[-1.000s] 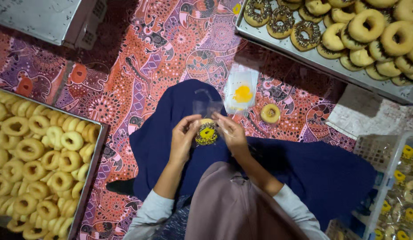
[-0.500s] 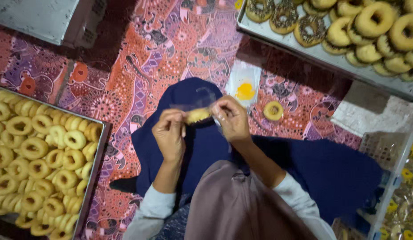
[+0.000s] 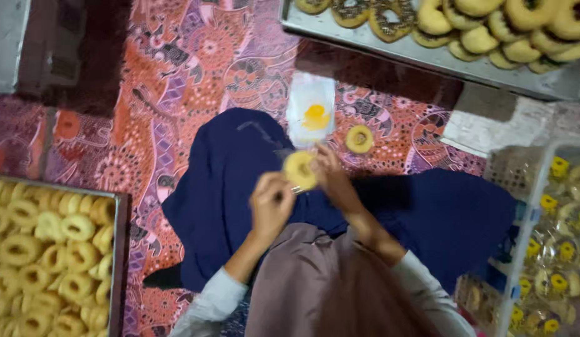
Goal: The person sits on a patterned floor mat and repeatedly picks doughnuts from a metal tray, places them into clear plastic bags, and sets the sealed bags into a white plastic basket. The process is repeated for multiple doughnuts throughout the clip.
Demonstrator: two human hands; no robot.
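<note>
Both hands have come back down from where they were raised half a second ago; the doughnut (image 3: 300, 170), then stretched out sideways in its clear wrapper, now faces up as a full ring between them; the left hand (image 3: 271, 205) is closed on the wrapper's near edge, the right hand (image 3: 330, 178) pinches the far side; so the bagging looks nearly finished, by my reading; beyond the right hand lie a loose doughnut (image 3: 359, 138) and a clear bag (image 3: 310, 110) on the patterned cloth (image 3: 178, 75); left of the left hand sits a tray (image 3: 120, 249) of plain rings.
</note>
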